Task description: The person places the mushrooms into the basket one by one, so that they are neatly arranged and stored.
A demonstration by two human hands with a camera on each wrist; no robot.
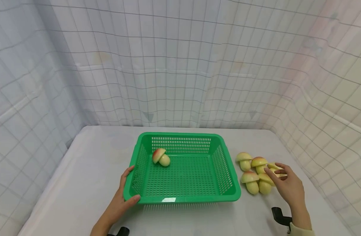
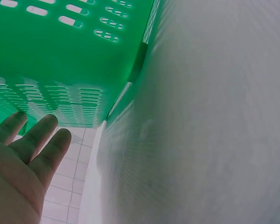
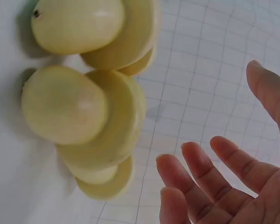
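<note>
A green slotted basket (image 1: 180, 134) sits mid-table with one toy mushroom (image 1: 160, 157) lying at its back left. My left hand (image 1: 125, 188) rests against the basket's front left corner, thumb along the front rim and fingers on the left wall. In the left wrist view its fingers (image 2: 37, 144) lie straight against the basket wall (image 2: 74, 56). Several more toy mushrooms (image 1: 252, 182) are clustered right of the basket. My right hand (image 1: 275, 170) hovers over that cluster with spread fingers, holding nothing. The right wrist view shows the mushrooms (image 3: 84, 107) just beyond its open fingers (image 3: 205, 168).
The white table (image 1: 80, 177) is enclosed by a gridded white curtain (image 1: 180, 65) at the back and both sides. The mushroom cluster lies close to the right-hand curtain. A black wrist mount (image 1: 279, 216) shows by my right forearm.
</note>
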